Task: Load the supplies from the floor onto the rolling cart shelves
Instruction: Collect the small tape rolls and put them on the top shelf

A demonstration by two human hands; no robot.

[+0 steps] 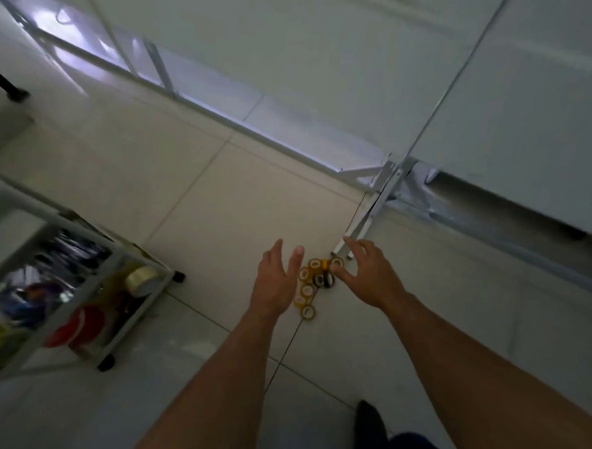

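Note:
A cluster of several small yellowish tape rolls (pixel 308 290) lies on the tiled floor, with a darker roll (pixel 323 280) among them. My left hand (pixel 276 278) hovers just left of the cluster, fingers straight and spread, holding nothing. My right hand (pixel 367 274) reaches in from the right, fingers extended, fingertips touching the top rolls. The white rolling cart (pixel 116 260) stands at the left, its shelves holding a large clear tape roll (pixel 141 278), a red roll (pixel 80 327) and blurred supplies.
A white metal table leg (pixel 373 210) comes down to the floor right behind the tape rolls. White table tops fill the upper frame. A dark chair foot (pixel 15 93) sits far left. My dark-socked foot (pixel 371 417) is at the bottom.

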